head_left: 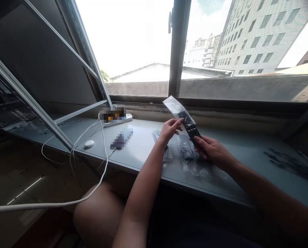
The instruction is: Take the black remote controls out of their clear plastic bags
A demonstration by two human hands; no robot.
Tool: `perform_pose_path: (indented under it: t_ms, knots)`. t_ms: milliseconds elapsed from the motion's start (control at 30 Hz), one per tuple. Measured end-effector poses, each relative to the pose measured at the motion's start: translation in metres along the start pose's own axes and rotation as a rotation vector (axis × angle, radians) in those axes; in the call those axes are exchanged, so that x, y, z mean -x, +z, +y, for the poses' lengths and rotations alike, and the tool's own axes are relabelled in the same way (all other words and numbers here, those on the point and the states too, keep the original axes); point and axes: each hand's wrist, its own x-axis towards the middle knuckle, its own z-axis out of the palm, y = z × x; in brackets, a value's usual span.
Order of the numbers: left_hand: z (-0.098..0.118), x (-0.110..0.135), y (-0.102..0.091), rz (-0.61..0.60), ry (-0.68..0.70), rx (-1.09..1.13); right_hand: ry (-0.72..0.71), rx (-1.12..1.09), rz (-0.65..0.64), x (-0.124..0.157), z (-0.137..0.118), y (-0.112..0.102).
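Note:
A black remote control (191, 131) is tilted above the desk, its far end inside a clear plastic sleeve (172, 104). My right hand (210, 148) is closed round the near end of the remote. At the sleeve's open end, the fingers of my left hand (170, 130) are closed on the plastic at the remote's side. Beneath my hands lie clear bags (186, 153) with dark items inside, which I cannot make out fully. Another clear bag (167, 155) lies partly hidden behind my left forearm.
The grey desk (140, 144) runs along a window. To the left are a white power strip (119, 120), a round white object (89, 144), a blurred-out item (121, 139) and a loose white cable (106, 165). A metal frame (43, 117) slants up there. Dark slender things (289, 160) lie far right.

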Motion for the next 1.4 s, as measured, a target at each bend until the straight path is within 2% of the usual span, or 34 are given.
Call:
perform_pose_path:
  t_ms: [367, 633, 1100, 1233, 1400]
  knots:
    - [0.005, 0.004, 0.000, -0.079, 0.003, -0.016, -0.035, -0.011, 0.028, 0.001, -0.002, -0.001]
    - [0.012, 0.013, 0.005, -0.291, -0.083, -0.130, -0.078, -0.072, 0.067, -0.002, 0.002, -0.001]
    - [0.017, 0.017, 0.003, -0.445, -0.170, -0.160, -0.118, -0.057, 0.036, 0.003, 0.000, 0.001]
    - [0.015, 0.017, 0.003, -0.433, -0.189, -0.131, -0.119, -0.072, 0.042, 0.002, 0.000, 0.001]
    - [0.010, 0.013, 0.003, -0.317, -0.207, -0.015, -0.081, -0.081, 0.033, 0.003, -0.001, 0.001]
